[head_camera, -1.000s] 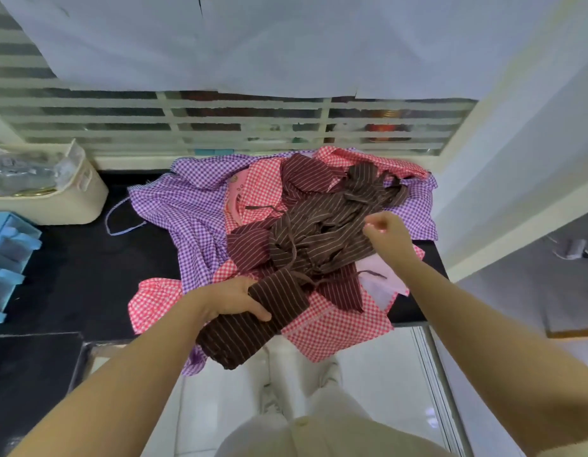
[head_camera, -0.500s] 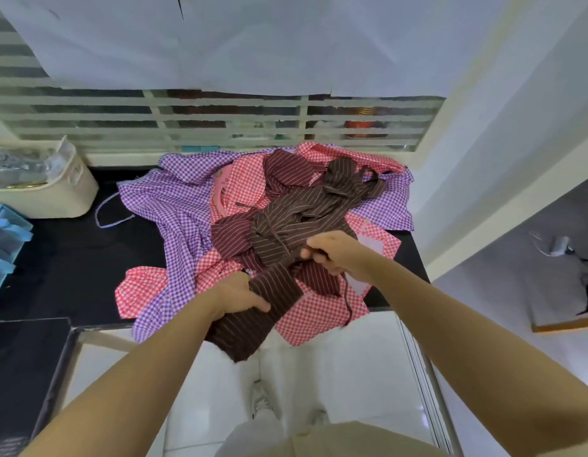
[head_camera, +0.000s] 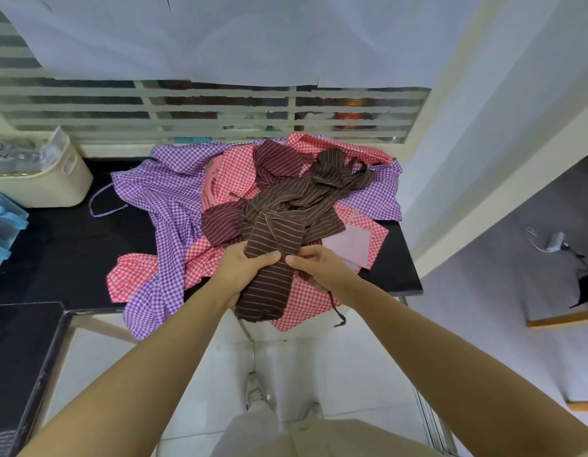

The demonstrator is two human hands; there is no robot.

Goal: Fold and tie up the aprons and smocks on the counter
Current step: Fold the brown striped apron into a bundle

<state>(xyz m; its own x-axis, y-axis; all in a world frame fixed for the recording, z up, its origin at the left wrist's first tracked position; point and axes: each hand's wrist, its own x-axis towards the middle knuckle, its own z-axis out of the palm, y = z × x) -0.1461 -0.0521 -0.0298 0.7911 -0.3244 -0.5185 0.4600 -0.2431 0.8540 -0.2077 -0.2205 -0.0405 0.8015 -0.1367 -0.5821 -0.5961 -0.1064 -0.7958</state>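
Folding at the counter: you hold a brown apron (head_camera: pixel 269 268) folded into a narrow bundle at the near edge of the black counter (head_camera: pixel 71 252), in front of a heap of unfolded garments. The apron is dark brown with thin pale stripes, standing roughly upright in your grasp, and its lower end hangs past the counter's edge. Your left hand (head_camera: pixel 244 275) grips the bundle's left side, thumb laid across the front and fingers curled behind. Your right hand (head_camera: pixel 319 268) sits just beside it on the right, fingers curled round a thin brown tie (head_camera: pixel 333 301) whose loose end dangles below the hand. Behind the bundle lie more brown striped pieces (head_camera: pixel 319 196), crumpled together. A purple checked smock (head_camera: pixel 160 206) spreads to the left and droops over the edge, with red checked cloth (head_camera: pixel 305 298) beneath. A cream bin (head_camera: pixel 55 186) stands at the far left, well apart from the heap.
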